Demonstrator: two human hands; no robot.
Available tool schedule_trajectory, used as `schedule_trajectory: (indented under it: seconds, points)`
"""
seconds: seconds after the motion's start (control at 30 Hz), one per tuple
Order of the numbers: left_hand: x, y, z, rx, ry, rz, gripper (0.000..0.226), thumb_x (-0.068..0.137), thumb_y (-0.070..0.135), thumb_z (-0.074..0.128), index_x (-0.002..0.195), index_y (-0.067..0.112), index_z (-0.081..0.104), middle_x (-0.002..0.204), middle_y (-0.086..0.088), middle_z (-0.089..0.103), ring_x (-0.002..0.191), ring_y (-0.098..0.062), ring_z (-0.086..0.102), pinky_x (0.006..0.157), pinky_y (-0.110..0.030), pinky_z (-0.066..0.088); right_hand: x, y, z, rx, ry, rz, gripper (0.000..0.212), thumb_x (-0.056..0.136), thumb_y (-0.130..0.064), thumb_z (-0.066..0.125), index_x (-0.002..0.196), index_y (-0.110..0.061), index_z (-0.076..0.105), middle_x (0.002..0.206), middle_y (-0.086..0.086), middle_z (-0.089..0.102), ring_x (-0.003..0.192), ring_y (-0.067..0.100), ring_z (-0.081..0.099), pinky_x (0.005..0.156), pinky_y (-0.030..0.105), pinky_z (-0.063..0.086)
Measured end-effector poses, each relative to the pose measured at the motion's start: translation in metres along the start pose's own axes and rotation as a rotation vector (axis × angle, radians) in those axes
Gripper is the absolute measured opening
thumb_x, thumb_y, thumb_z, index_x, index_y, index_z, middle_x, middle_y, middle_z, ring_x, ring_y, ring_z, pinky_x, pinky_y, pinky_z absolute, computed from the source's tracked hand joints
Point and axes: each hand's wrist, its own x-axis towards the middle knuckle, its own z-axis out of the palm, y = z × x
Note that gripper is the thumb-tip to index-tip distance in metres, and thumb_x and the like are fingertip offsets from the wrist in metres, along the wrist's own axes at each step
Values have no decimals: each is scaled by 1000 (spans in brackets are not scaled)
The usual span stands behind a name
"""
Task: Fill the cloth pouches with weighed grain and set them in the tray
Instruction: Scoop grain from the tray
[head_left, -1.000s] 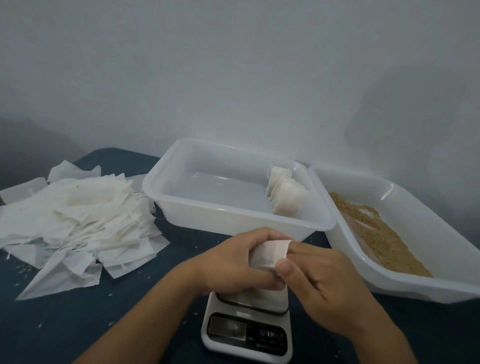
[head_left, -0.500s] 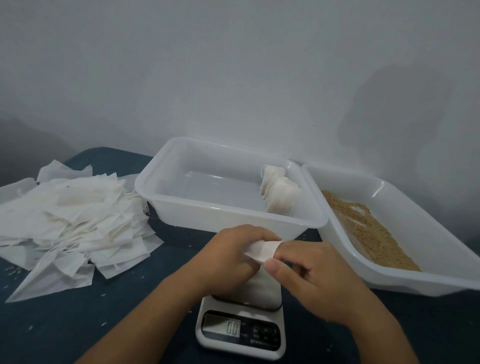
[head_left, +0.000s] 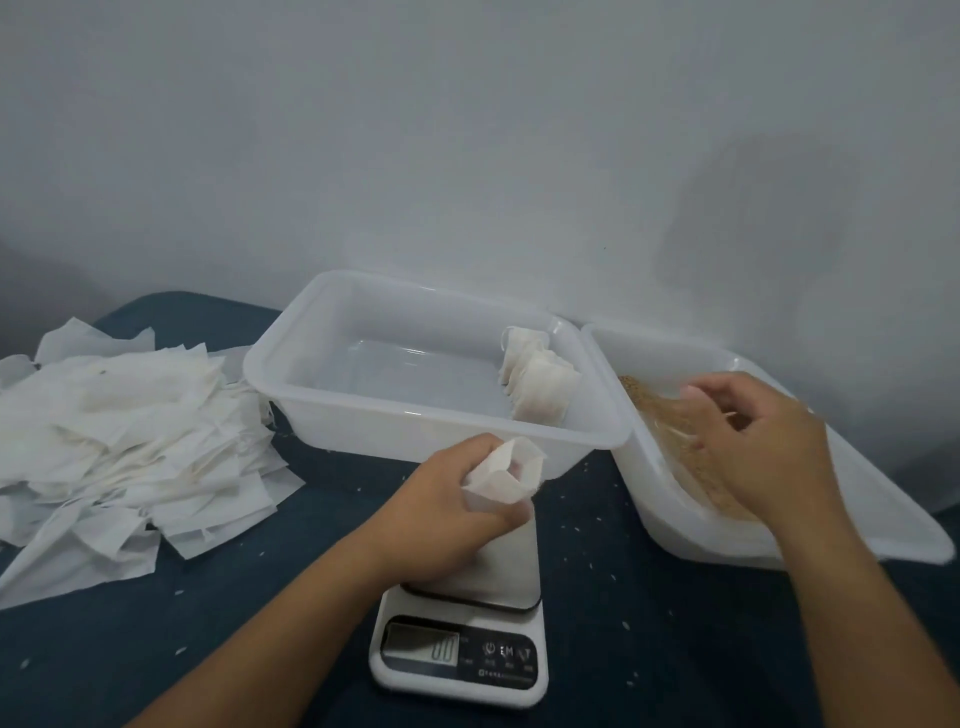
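My left hand (head_left: 441, 514) grips an empty white cloth pouch (head_left: 501, 475) with its mouth held open, just above the platform of the kitchen scale (head_left: 462, 660). My right hand (head_left: 763, 447) hovers with curled fingers over the brown grain (head_left: 660, 410) in the right white tray (head_left: 883, 525). Blur hides whether it holds anything. Several filled pouches (head_left: 540, 387) stand in a row at the right end of the middle white tray (head_left: 332, 410).
A loose heap of empty white pouches (head_left: 130, 441) covers the left of the dark blue cloth surface (head_left: 260, 597). Stray grains dot the cloth around the scale. A pale wall stands close behind both trays.
My right hand let go of the pouch and moved right, over the grain tray. My left hand now holds the pouch alone, with its mouth opened.
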Motion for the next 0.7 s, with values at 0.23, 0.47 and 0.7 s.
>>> schedule_trajectory:
  seconds: [0.23,0.47,0.7]
  points:
    - [1,-1,0,-30,88,48,30,80,52,72,102,34,62,93,7,67,81,-10,62,69,-14,49,39,73,15,-630,-723,330,40,95,-45,63,121,-15,69,126,6,69,106,24,65,92,37,50]
    - [0,-1,2,-11,87,-2,24,88,40,76,108,42,61,94,15,67,82,-1,63,66,-11,48,50,75,23,-682,-698,291,36,100,-42,52,83,-14,67,82,1,67,71,16,58,62,29,44]
    - [1,0,5,-17,111,11,23,87,29,80,104,37,67,93,14,69,80,-1,64,67,-11,48,71,82,-45,-725,-667,320,27,95,-47,66,90,-22,74,90,-1,72,78,15,66,72,30,54]
